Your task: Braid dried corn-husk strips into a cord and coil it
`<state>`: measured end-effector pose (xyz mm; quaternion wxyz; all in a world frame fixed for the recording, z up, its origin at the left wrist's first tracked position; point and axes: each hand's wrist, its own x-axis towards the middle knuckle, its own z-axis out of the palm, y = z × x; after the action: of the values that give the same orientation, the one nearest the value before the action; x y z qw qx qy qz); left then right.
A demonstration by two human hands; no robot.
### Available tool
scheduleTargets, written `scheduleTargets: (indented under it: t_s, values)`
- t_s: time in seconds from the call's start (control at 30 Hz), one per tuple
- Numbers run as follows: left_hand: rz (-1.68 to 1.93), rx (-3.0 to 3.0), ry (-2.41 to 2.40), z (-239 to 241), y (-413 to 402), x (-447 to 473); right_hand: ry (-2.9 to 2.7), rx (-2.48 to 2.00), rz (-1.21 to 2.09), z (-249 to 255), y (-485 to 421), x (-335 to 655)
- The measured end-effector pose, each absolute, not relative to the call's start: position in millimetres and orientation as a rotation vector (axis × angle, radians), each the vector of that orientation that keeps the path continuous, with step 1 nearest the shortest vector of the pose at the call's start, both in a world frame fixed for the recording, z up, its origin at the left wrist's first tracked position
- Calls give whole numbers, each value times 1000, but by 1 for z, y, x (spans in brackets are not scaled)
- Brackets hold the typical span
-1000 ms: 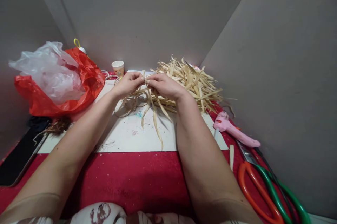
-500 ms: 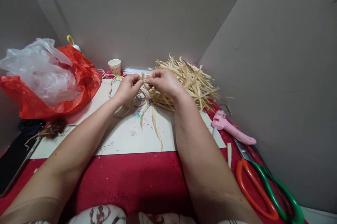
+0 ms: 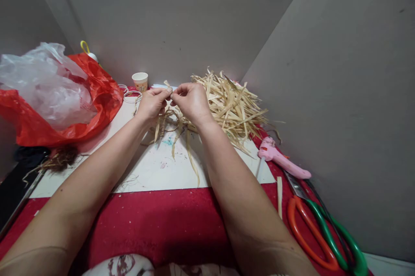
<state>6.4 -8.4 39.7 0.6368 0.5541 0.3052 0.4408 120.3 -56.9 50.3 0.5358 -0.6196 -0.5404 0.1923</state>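
My left hand [image 3: 151, 104] and my right hand [image 3: 190, 101] are held close together above a white board [image 3: 162, 168], fingers pinched on pale dried leaf strips [image 3: 177, 131]. The strips hang down from between the fingertips and trail onto the board, looped partly around a thin ring under the hands. Just right of my right hand lies a big heap of the same straw-coloured strips [image 3: 233, 105].
A red plastic bag [image 3: 100, 94] with a clear bag [image 3: 45, 85] on it sits at the left. Behind it stand a paper cup [image 3: 140, 81] and wire rings [image 3: 129, 94]. At right lie a pink glue gun [image 3: 280, 159], orange scissors [image 3: 308, 237] and green scissors [image 3: 340, 237]. Grey walls enclose the red table [image 3: 162, 224].
Both hands have shifted a little left and farther from me, still pinching the strips together. The fingers have reworked the strips between them.
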Motion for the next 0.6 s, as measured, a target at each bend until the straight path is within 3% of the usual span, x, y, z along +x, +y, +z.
scheduleTargets:
  t_s: [0.23, 0.43, 0.6]
  values:
    - [993, 1232, 704, 43, -5, 3, -1481, -1462, 360, 49, -62, 118]
    - [987, 1285, 654, 51, 5, -10, -1779, -1474, 828, 81, -95, 132]
    - [902, 1380, 616, 54, 5, -14, -1344, -1359, 482, 94, -97, 157]
